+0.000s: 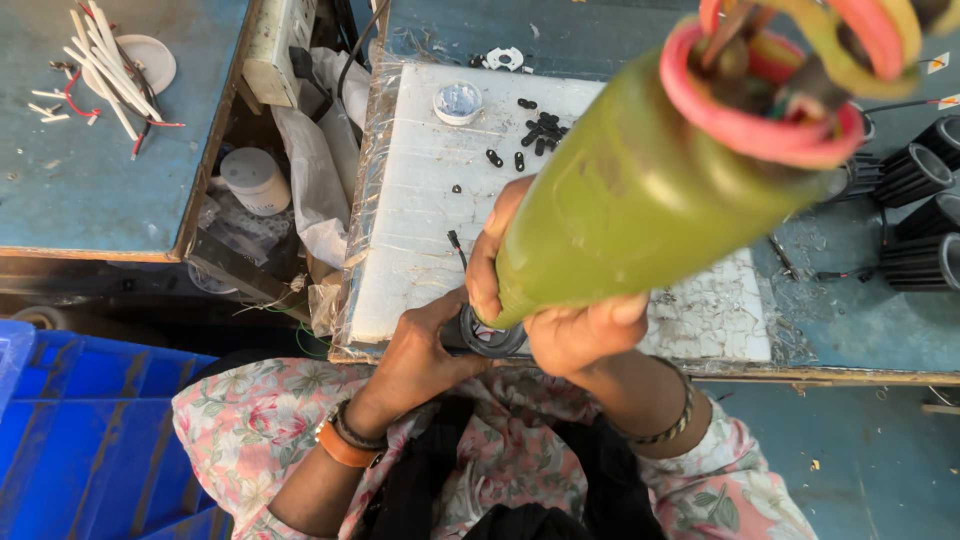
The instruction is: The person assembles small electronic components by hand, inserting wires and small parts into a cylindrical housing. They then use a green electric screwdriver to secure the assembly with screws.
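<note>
Upright green tool [640, 190] over black cylinder [487, 338]

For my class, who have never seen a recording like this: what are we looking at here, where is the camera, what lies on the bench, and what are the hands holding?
There is one picture, taken by a camera worn on a person's head and looking straight down, so there is no machine, only two bare hands. The right hand grips the lower end of a large green power tool, which rises toward the camera and looks blurred and oversized; red and yellow cable loops sit at its top. The left hand steadies a small black round part under the tool's tip. Both rest over a white board wrapped in clear film on a blue bench. On the board lie small black pieces and a white lid. Black finned housings stand at the right. A second blue table at the left carries white tubes.
</note>
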